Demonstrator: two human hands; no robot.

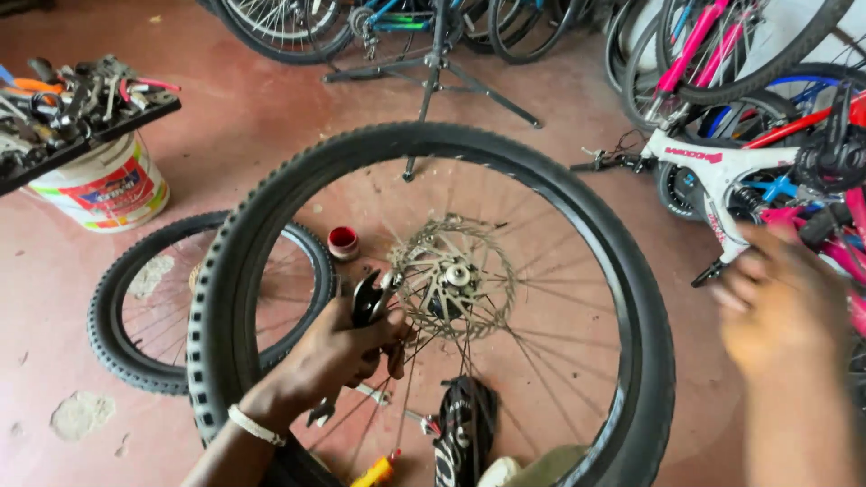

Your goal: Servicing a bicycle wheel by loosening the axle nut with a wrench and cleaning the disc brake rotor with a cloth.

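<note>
A large bicycle wheel with a knobby black tyre [424, 144] stands in front of me, its hub and perforated brake disc [453, 275] near the centre. My left hand [338, 353] reaches through the spokes from below and grips a black-jawed tool [368, 298] just left of the disc. My right hand [783, 307] is blurred, lifted off to the right of the wheel, fingers spread, holding nothing. A pale band sits on my left wrist.
A smaller wheel [144, 307] lies flat on the red floor at left. A white bucket [104, 191] stands under a tray of tools [72, 104]. A small red tin [343, 242], a repair stand [433, 77] and several bicycles [722, 171] surround the spot.
</note>
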